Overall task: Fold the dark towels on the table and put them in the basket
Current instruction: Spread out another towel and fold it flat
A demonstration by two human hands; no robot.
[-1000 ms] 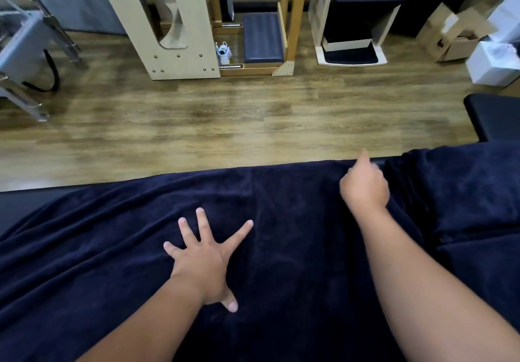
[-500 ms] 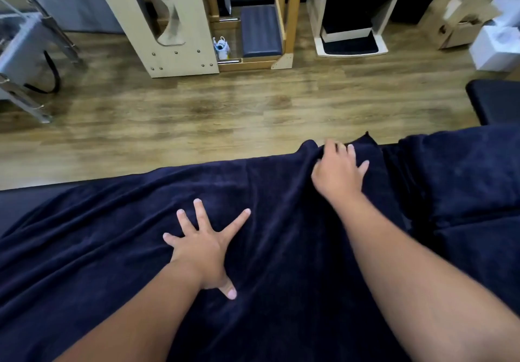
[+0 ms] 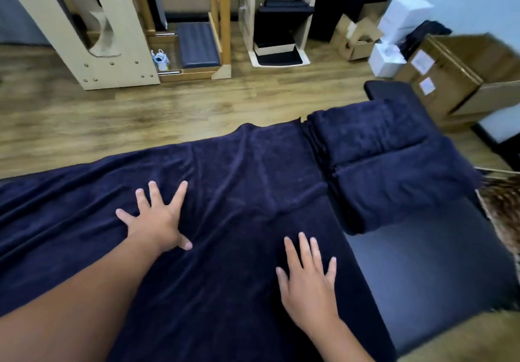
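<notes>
Both your left hand (image 3: pixel 157 221) and right hand (image 3: pixel 308 283) press flat, fingers spread, smoothing the towel (image 3: pixel 239 181); next, grip an edge and fold.

Towel (image 3: pixel 225 192) cut off left & bottom; woven thing (image 3: pixel 501 215) at right edge blurred, can't ID.

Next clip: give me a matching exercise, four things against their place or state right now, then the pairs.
Things:
1. left hand
2. right hand
3. folded towels
4. cardboard box

Places or states:
A. on the floor, far right
B. stacked at the table's right end
C. flat on the spread towel, nearer the camera
D. splayed on the spread towel, farther out

Pairs: 1-D, 2-C, 3-B, 4-A
</notes>
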